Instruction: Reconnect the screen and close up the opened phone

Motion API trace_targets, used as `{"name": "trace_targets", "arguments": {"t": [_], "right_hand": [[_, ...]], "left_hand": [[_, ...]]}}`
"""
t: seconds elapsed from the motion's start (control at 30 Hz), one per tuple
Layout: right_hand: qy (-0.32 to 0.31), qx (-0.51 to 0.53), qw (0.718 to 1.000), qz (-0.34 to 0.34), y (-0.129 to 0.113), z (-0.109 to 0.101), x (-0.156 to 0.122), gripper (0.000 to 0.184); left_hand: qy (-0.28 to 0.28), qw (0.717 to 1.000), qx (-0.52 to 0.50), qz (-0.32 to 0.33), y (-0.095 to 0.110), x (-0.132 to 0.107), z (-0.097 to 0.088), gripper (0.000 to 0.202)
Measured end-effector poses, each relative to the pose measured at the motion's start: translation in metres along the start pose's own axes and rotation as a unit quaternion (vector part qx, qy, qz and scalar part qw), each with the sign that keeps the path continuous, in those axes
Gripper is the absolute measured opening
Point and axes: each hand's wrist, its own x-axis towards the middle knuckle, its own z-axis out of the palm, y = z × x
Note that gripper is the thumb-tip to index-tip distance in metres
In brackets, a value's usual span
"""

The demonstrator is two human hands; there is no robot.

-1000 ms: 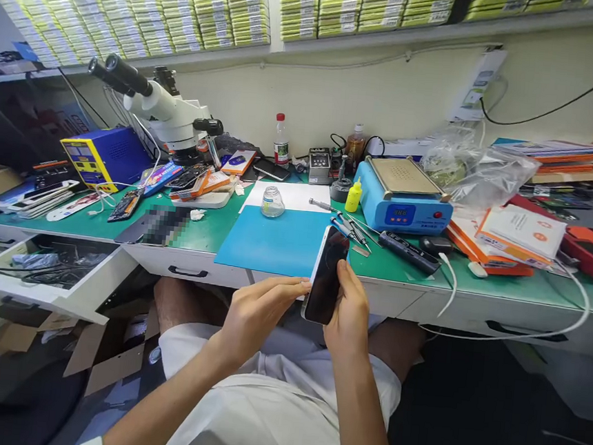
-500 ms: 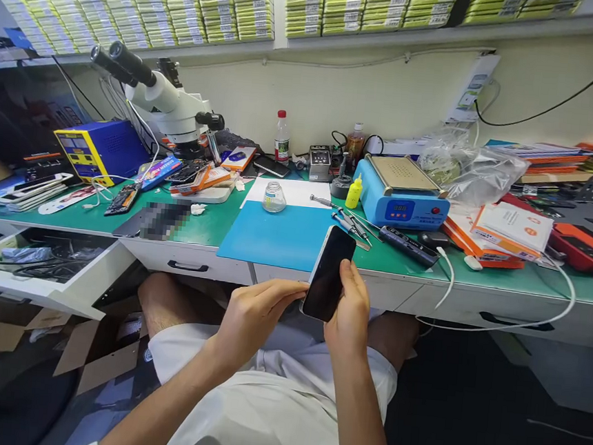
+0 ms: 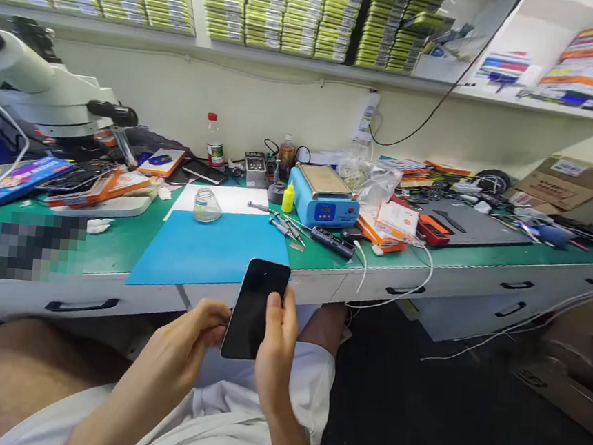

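A black-screened smartphone (image 3: 256,309) is tilted above my lap, in front of the bench edge, its screen dark. My right hand (image 3: 276,342) grips it along the right side, thumb lying over the glass and fingers behind. At the phone's left edge is my left hand (image 3: 198,332), its fingers curled and pinched against that side; the exact fingertip contact is partly hidden. Beyond the phone, a blue mat (image 3: 205,249) lies on the bench with a clear glass jar (image 3: 207,206) at its back. Several screwdrivers (image 3: 286,227) rest to the right of the mat.
On the green bench (image 3: 123,242) stand a blue heating plate machine (image 3: 324,204), a yellow bottle (image 3: 288,197) and a microscope (image 3: 53,94). A black pen-like tool (image 3: 333,241) lies before the machine. A white cable (image 3: 430,272) hangs over the front edge.
The view has swung to the right, showing more of the bench there. My left fingers, straighter before, are now curled at the phone's left edge. My right hand still holds the phone.
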Motion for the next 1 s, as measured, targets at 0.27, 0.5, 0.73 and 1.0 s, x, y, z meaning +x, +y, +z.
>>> {"name": "trace_targets", "arguments": {"t": [0.27,0.5,0.73,1.0], "right_hand": [[0.091,0.024,0.995,-0.02,0.008,-0.006,0.002,0.07],[0.131,0.053,0.99,-0.017,0.012,0.0,0.013,0.073],[0.104,-0.021,0.992,-0.062,0.005,0.006,0.012,0.055],[0.197,-0.061,0.973,0.1,0.015,0.004,0.028,0.077]], "left_hand": [[-0.004,0.957,-0.248,-0.152,0.018,0.015,-0.001,0.031],[-0.005,0.895,-0.391,-0.215,0.018,0.027,0.001,0.032],[-0.037,0.916,-0.349,-0.194,0.008,0.036,-0.005,0.02],[-0.184,0.86,-0.378,-0.29,-0.037,0.061,-0.003,0.047]]}}
